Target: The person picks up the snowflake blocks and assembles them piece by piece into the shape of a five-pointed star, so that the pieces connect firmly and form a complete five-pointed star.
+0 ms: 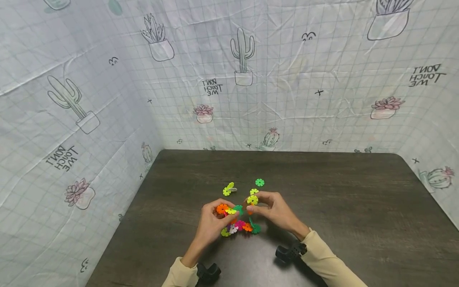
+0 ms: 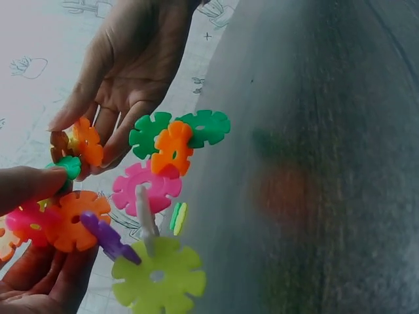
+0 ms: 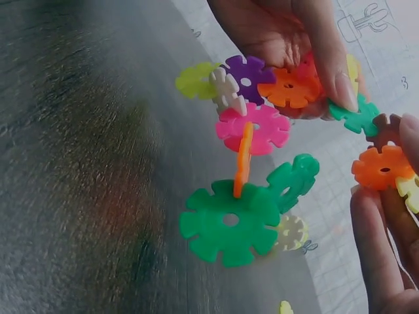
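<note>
My left hand [image 1: 210, 225] pinches a chain of notched plastic snowflake discs, its thumb on a green disc [image 3: 355, 116]. From there the chain runs through an orange disc [image 2: 78, 221], a purple disc [image 3: 247, 80], a white disc and a pink disc [image 3: 255, 127] to green discs [image 3: 229, 222]; a lime disc [image 2: 159, 278] sticks out at the side. Facing it, my right hand [image 1: 277, 211] grips a small cluster with a brown disc [image 3: 386, 131], an orange disc [image 3: 382, 167] and a yellow disc [image 1: 252, 200]. The brown disc meets the thumbed green disc edge to edge.
On the dark wooden table [image 1: 340, 191], beyond the hands, lie a joined yellow and white group of discs [image 1: 227, 191], a loose green disc [image 1: 259, 182] and a yellow disc [image 1: 254, 191]. A cactus-print cloth [image 1: 287, 99] hangs behind and at both sides.
</note>
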